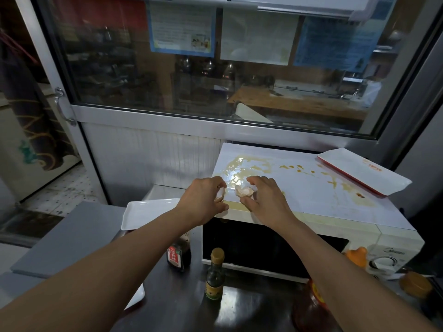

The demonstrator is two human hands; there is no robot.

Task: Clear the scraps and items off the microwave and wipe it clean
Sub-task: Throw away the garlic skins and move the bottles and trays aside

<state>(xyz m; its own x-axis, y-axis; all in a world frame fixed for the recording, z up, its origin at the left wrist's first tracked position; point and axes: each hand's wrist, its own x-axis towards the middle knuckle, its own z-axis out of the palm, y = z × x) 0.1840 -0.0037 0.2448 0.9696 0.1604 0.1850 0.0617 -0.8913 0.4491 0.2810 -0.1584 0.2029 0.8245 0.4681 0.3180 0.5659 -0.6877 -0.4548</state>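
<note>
A white microwave stands on a dark counter. Its top is smeared with a wet yellowish spill and brown drops trailing to the right. A pale eggshell scrap lies near the top's front left corner. My right hand curls around it, fingers and thumb on either side. My left hand sits at the left front edge and pinches a small pale shell piece. A white tray with a red rim rests on the microwave's back right.
A white rectangular plate sits left of the microwave. Sauce bottles stand in front of the microwave, with orange-capped bottles at the right. A grey board lies to the left. A glass window is behind.
</note>
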